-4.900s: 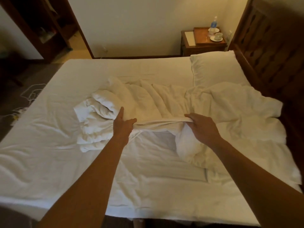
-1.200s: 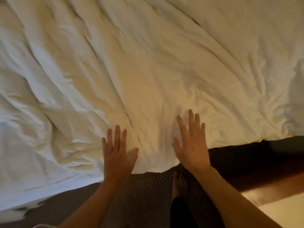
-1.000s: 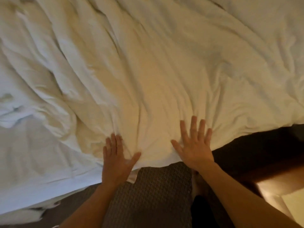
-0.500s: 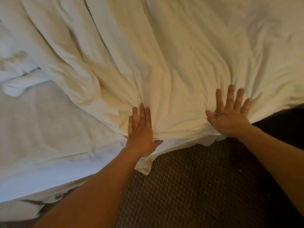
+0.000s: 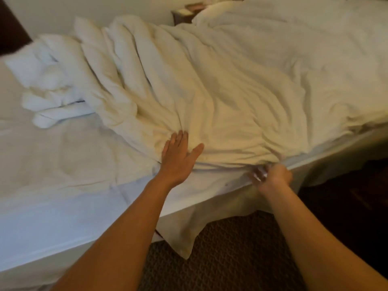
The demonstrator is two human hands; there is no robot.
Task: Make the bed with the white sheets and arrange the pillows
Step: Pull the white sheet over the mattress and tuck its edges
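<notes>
at the near edge of the bed [image 5: 52, 232], over the brown carpet [image 5: 231, 259], a loose corner of the white duvet [image 5: 231, 91] hangs down past the mattress side; just above it the right hand [image 5: 270, 177] sits at the edge with fingers curled, seemingly pinching the duvet's hem, though blur hides the exact grip; beside it the left hand [image 5: 180, 156] lies flat and spread, palm down, pressing the duvet onto the fitted sheet [image 5: 63, 164] and holding nothing; beyond the hands the duvet runs crumpled in long ridges across the middle and right of the bed, leaving the left part of the fitted sheet bare; towards the far left corner a heap of rolled white towels [image 5: 48, 85] touches the duvet's bunched end; at the far edge what looks like a pillow [image 5: 212, 11] peeks over the duvet, beside a wooden nightstand [image 5: 182, 13]; the step in hand looks like squaring the duvet's edge along this side; next, i judge, both hands need a firm hold on that hem to draw the bunched part flat, with the towels lifted clear first; the pillows are not yet arranged
</notes>
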